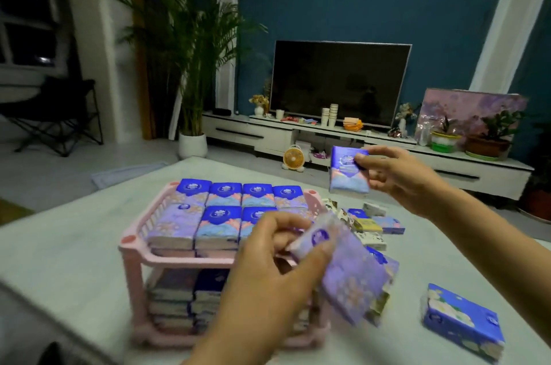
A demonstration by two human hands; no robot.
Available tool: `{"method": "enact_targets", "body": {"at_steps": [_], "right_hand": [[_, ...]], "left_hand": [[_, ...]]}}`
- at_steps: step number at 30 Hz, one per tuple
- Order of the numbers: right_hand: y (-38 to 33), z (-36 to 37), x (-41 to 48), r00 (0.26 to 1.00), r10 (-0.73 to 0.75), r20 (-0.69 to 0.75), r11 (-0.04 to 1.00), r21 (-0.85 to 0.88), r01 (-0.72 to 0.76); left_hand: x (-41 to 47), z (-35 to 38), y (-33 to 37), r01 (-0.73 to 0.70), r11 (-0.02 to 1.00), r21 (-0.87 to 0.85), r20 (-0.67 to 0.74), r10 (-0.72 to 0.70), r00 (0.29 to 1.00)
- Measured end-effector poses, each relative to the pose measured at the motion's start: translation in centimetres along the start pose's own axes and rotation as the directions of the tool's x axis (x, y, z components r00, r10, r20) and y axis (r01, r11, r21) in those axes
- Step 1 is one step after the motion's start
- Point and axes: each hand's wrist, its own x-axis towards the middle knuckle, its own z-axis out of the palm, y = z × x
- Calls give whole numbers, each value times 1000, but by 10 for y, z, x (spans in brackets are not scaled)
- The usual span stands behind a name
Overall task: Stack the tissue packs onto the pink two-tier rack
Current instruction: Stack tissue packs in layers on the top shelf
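Note:
The pink two-tier rack [134,248] stands on the white table, both tiers filled with purple and blue tissue packs [225,194]. My left hand [268,269] grips a purple tissue pack [348,275] tilted over the rack's near right corner; the pack looks blurred. My right hand [396,176] pinches another purple tissue pack [347,171] upright in the air, above and to the right of the rack's top tier. A small pile of loose packs [369,224] lies right of the rack.
One blue pack with white flowers [462,320] lies alone at the table's near right. Beyond the table [59,251] are a TV on a low white cabinet, potted plants, a small orange fan on the floor and a folding chair at the left.

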Motion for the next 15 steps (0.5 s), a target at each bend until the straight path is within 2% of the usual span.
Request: {"method": "enact_targets", "body": {"at_steps": [2, 4, 7, 10, 12, 15], "right_hand": [[-9, 33, -7, 997, -37, 67, 999, 6, 37], [-12, 65, -10, 991, -76, 107, 995, -58, 82], [-10, 104, -3, 985, -90, 145, 989, -102, 105], [-7, 132, 11, 982, -83, 171, 985, -135, 107], [0, 147, 22, 986, -73, 152, 977, -189, 101], [14, 164, 37, 987, -117, 107, 911, -385, 150]], "left_hand": [[18, -41, 19, -57, 998, 39, -141, 62, 988], [41, -84, 27, -92, 992, 89, -297, 115, 948], [86, -137, 20, -17, 974, 227, -430, 116, 895], [137, -164, 2, 128, 915, 384, -377, 28, 926], [159, -168, -7, 164, 852, 498, -311, -2, 950], [171, -167, -21, 185, 793, 581, -213, -71, 974]]}}
